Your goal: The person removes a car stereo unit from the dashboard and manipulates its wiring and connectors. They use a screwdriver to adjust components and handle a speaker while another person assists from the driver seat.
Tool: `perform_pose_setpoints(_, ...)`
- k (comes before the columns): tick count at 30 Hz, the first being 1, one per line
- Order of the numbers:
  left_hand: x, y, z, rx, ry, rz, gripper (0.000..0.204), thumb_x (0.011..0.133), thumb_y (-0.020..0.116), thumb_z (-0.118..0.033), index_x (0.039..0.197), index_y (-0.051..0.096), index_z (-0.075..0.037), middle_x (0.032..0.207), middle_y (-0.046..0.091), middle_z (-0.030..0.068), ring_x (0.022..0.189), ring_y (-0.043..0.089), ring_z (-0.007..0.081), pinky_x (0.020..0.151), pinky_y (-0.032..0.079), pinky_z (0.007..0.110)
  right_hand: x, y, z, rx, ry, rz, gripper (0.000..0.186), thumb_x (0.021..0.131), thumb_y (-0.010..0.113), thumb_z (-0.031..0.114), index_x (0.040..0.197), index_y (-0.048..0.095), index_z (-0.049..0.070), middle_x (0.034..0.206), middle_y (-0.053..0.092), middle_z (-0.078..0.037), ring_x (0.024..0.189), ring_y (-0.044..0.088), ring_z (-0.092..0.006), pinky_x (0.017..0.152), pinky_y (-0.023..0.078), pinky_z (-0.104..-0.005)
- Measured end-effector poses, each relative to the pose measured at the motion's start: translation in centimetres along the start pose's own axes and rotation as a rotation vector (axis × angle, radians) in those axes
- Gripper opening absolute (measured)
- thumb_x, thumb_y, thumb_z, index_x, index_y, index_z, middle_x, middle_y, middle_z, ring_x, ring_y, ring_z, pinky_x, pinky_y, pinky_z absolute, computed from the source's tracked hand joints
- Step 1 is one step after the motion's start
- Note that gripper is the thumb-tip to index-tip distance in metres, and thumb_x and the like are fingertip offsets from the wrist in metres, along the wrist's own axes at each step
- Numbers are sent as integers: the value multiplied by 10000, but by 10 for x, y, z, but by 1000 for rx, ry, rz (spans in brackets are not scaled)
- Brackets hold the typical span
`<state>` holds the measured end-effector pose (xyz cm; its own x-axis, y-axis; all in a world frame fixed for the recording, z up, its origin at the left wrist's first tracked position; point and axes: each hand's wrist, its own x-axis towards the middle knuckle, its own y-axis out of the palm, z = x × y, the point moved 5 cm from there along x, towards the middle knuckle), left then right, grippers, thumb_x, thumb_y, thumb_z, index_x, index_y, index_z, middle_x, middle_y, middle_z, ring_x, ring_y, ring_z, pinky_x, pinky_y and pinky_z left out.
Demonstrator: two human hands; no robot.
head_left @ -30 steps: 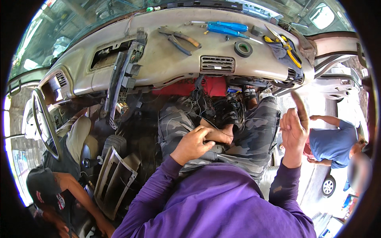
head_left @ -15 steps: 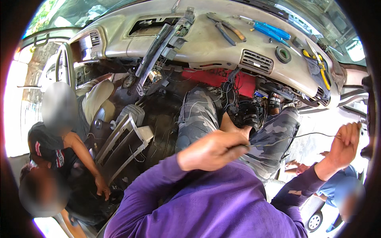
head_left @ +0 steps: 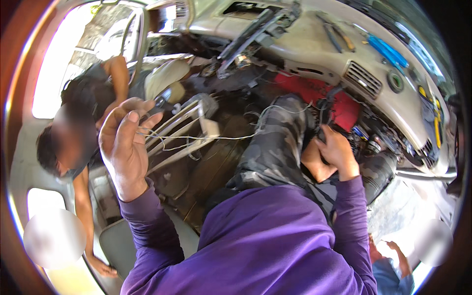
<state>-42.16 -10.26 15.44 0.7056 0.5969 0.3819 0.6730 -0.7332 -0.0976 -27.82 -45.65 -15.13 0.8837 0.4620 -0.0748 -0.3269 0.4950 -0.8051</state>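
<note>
My left hand (head_left: 127, 142) is raised at the left with its fingers pinched on thin pale wires (head_left: 223, 138). These run slack to the right, over my camouflage-clad knee, toward the wiring under the dashboard. My right hand (head_left: 339, 151) is low between my legs, fingers curled closed beside a dark wire bundle (head_left: 323, 104) that hangs from the dash. Something dark shows at its fingertips, too small to make out.
Pliers (head_left: 336, 32), blue-handled screwdrivers (head_left: 387, 50), a roll of tape (head_left: 395, 81) and yellow-handled pliers (head_left: 437, 123) lie on the dashboard (head_left: 305, 49). A metal seat frame (head_left: 209, 129) stands left of my legs. Another person (head_left: 88, 93) is at the left, one more at lower right.
My left hand has moved left and up, drawing pale wires out. My right hand has come from the far right down between my legs, away from the dark wire. The view has turned.
</note>
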Motion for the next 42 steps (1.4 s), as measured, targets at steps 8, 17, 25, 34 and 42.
perform_pose_setpoints(8, -9, -48, 9, 1017, -41, 179, 291, 1059, 650, -223, 887, 521, -27, 775, 506, 110, 722, 530, 200, 665, 449, 399, -15, 2, -15, 154, 67, 235, 511, 905, 760, 294, 1311, 663, -1, 1118, 740, -277, 1078, 699, -467, 922, 549, -533)
perform_pose_setpoints(17, -170, -87, 192, 500, -1277, 340, 262, 1028, 670, -309, 1020, 619, -52, 867, 628, 57, 731, 584, 161, 597, 478, 357, -21, 4, -30, 74, 173, 253, 517, 904, 767, 294, 1309, 660, -9, 1148, 732, -303, 1105, 691, -485, 949, 544, -547)
perform_pose_setpoints(25, -255, -157, 239, 1241, -297, 718, 278, 990, 698, -268, 996, 571, -21, 955, 669, 243, 898, 677, 425, 780, 527, 532, -18, 18, -41, 63, 170, 289, 549, 911, 764, 315, 1333, 654, -18, 1211, 711, -316, 1172, 666, -484, 1000, 534, -536)
perform_pose_setpoints(34, -243, -151, 279, 1268, -333, 625, 367, 936, 730, -413, 795, 647, -84, 820, 706, 158, 751, 700, 404, 679, 534, 528, -8, 55, -76, 58, 189, 264, 449, 878, 766, 236, 1241, 712, -21, 1157, 745, -281, 1125, 711, -438, 976, 554, -474)
perform_pose_setpoints(42, -253, -160, 289, 1137, -330, 549, 399, 906, 732, -441, 719, 644, -100, 741, 693, 147, 665, 688, 394, 596, 517, 529, 5, 76, -75, 74, 281, 437, 421, 870, 767, 237, 1194, 733, -30, 1116, 750, -292, 1076, 725, -453, 950, 566, -470)
